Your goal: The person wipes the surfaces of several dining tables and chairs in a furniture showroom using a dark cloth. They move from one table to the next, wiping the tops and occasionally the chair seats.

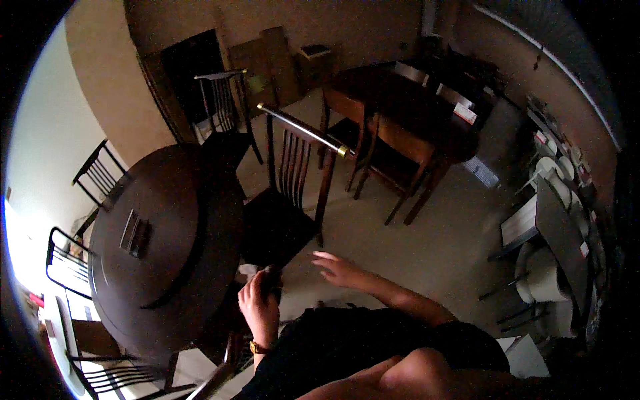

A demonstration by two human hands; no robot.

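My left hand (259,300), with a gold-coloured watch at its wrist, is closed around a dark item (270,281) too dim to name; something pale shows just behind the fingers. To its right, my right hand (337,269) is held out over the floor with its fingers apart and nothing in them. Beyond both hands stands a dark wooden chair (300,170) with a slatted back and brass-coloured ends on its top rail. A round dark table (165,320) with a raised turntable (165,200) is left of my left hand.
A small rack-like object (131,232) lies on the turntable. More slatted chairs (225,107) surround the round table. Farther off is a dark wooden table (390,95) with wooden chairs (402,140). At the right are a grey table (565,225) and pale chairs (542,280).
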